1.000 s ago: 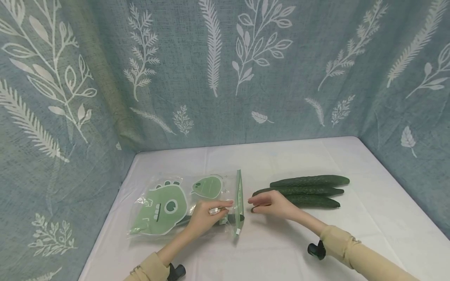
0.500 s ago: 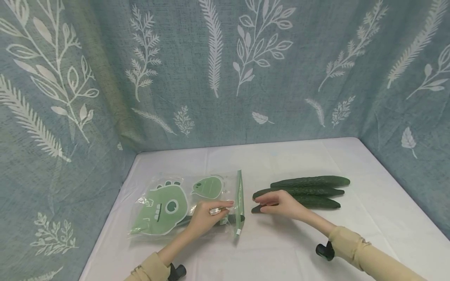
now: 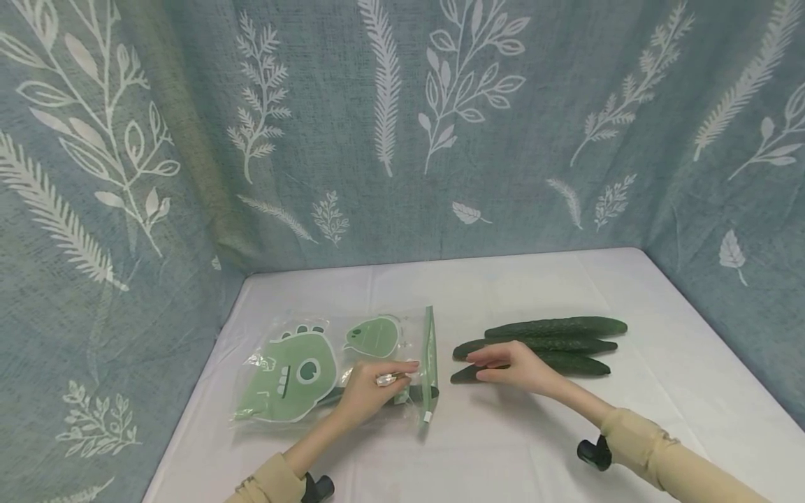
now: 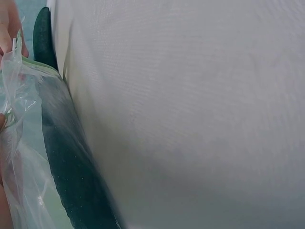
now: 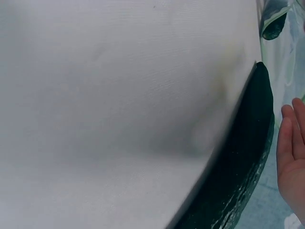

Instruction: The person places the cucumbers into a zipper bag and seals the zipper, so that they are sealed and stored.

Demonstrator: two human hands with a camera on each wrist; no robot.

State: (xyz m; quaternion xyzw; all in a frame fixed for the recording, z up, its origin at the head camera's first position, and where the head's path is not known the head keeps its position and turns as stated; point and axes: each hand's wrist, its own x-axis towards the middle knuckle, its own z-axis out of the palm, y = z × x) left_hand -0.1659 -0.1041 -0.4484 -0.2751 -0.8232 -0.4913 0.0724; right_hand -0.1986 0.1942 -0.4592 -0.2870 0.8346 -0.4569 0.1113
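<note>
A clear zip bag (image 3: 374,337) with a green cartoon print lies flat on the table, its green zip edge facing right. My left hand (image 3: 365,390) pinches the film near that opening. Inside the bag rests one cucumber (image 4: 71,162), its end poking slightly past the mouth. To the right, three cucumbers lie side by side: a back one (image 3: 556,326), a middle one (image 3: 575,345) and a front one (image 3: 575,362). My right hand (image 3: 522,369) hovers above the left part of the front cucumber, fingers loosely bent and holding nothing; whether it touches is unclear.
A white cloth covers the table (image 3: 503,447). Blue-green curtains (image 3: 402,209) with white leaf patterns hang behind it and along both sides. Each wrist wears a small black camera (image 3: 594,454).
My right hand has moved right, from beside the bag's mouth to above the front cucumber. My left hand keeps its pinch on the bag, and the cucumbers lie where they were.
</note>
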